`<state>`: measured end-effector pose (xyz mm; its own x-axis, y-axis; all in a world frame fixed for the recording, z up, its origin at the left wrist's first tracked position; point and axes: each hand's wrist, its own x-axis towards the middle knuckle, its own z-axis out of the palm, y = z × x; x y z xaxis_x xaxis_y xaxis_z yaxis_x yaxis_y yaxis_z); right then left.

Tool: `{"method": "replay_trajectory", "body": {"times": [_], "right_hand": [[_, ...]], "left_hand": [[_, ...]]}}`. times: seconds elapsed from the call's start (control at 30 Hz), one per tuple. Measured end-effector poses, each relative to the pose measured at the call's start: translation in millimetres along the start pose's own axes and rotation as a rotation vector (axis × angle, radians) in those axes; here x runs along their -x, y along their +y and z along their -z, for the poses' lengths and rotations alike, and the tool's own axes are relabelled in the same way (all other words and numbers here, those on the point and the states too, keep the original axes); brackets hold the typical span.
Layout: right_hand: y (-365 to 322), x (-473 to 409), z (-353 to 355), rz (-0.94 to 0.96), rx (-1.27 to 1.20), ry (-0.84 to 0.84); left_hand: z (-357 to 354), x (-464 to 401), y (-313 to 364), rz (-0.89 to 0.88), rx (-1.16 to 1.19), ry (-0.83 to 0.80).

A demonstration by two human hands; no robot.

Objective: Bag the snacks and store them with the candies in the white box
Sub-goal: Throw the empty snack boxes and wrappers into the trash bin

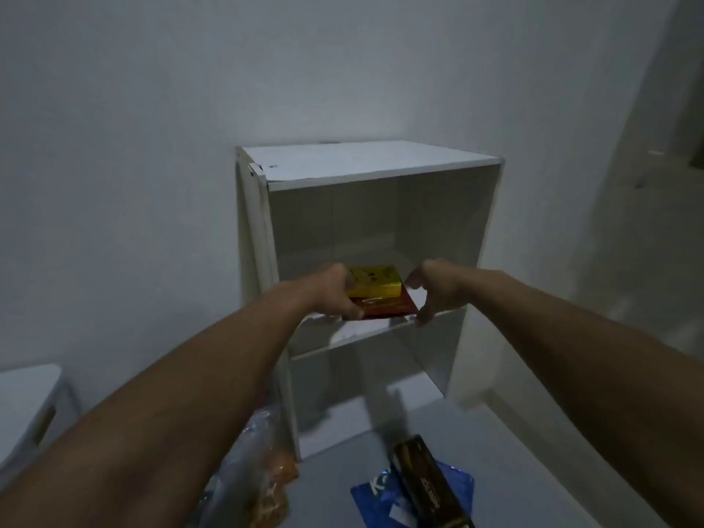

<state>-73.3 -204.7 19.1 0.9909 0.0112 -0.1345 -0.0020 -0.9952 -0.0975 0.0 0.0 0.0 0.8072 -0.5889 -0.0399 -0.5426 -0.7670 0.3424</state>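
Observation:
A white open-fronted box (365, 161) stands against the wall with a shelf halfway up. On that shelf a yellow packet (375, 285) lies on top of a dark red packet (388, 308). My left hand (335, 289) grips the left side of these two packets. My right hand (430, 291) hovers at their right edge with its fingers spread and loosely bent, holding nothing. On the floor below lie a clear bag of orange snacks (263, 466), a blue packet (384, 497) and a long dark brown box (430, 485).
A white stool (26, 398) stands at the lower left. The grey wall (152, 146) runs behind the box. The lower compartment (358, 394) of the box is open at the front.

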Motion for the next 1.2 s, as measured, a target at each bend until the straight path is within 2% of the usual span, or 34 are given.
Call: {"method": "replay_trajectory", "body": {"times": [0.27, 0.5, 0.67, 0.73, 0.8, 0.83, 0.9, 0.97, 1.03, 1.07, 1.2], "right_hand": [[16, -51, -39, 0.019, 0.118, 0.022], [29, -69, -82, 0.067, 0.209, 0.034], [48, -72, -108, 0.119, 0.183, 0.205], [53, -62, -108, 0.131, 0.078, 0.258], [50, -51, -106, 0.055, -0.087, 0.316], [48, -47, -106, -0.037, -0.204, 0.380], [42, -48, -103, -0.347, -0.480, 0.524], [38, -51, -101, -0.603, -0.827, 0.513], [36, -54, -103, -0.684, -1.184, 0.445], [36, -54, -104, -0.704, -1.287, 0.442], [46, -36, -107, -0.762, -1.374, 0.466]], "left_hand": [[-16, -64, -11, 0.004, -0.098, 0.092], [-37, -114, -23, 0.040, -0.276, -0.066], [-40, -129, -27, 0.167, -0.253, -0.154], [-41, -131, -27, 0.180, -0.251, -0.140], [-42, -131, -23, 0.123, -0.264, -0.119], [-43, -131, -22, 0.099, -0.254, -0.102], [-43, -127, -18, 0.072, -0.217, -0.083], [-45, -122, -17, 0.057, -0.200, -0.074], [-46, -117, -15, 0.054, -0.204, -0.068], [-45, -113, -13, 0.056, -0.207, -0.070], [-42, -98, -4, 0.053, -0.171, -0.075]]}}
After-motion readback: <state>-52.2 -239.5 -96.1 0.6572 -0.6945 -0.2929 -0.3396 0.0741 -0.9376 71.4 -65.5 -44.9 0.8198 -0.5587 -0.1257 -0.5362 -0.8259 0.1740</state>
